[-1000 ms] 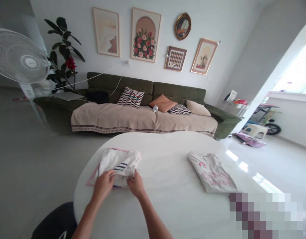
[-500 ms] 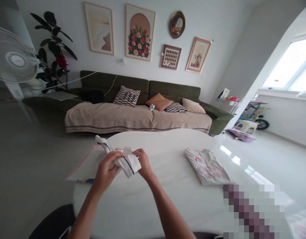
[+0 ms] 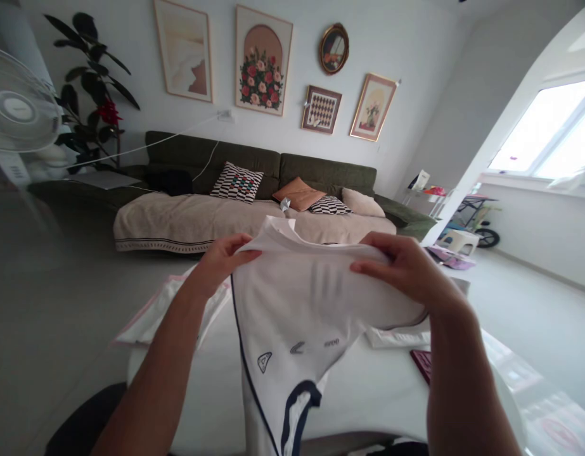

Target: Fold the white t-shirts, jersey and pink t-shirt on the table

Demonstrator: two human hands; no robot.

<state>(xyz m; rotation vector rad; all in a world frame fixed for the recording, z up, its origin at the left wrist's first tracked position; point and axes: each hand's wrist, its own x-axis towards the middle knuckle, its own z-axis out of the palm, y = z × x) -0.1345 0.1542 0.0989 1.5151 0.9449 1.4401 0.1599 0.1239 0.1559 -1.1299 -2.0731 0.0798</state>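
Observation:
A white shirt (image 3: pixel 296 310) with navy piping and small dark prints hangs spread out above the table, between my two hands. My left hand (image 3: pixel 225 259) pinches its upper edge at the left, thumb toward me. At the upper right my right hand (image 3: pixel 401 266) grips the same shirt, with cloth draping below the fingers. The lower end of the shirt drops toward me and runs out of the picture. Behind it on the right, a folded white garment (image 3: pixel 397 337) lies mostly hidden.
The white table (image 3: pixel 363 399) is under the shirt. A white, pink-edged item (image 3: pixel 144 316) lies at its left, a dark red item (image 3: pixel 421 364) at its right. Beyond stands a green sofa (image 3: pixel 258 158) with cushions; a fan (image 3: pixel 19 104) is at far left.
The white shirt was bunched up low at the left of the table. Now it is raised and spread out; my right hand has moved right and my hands are far apart.

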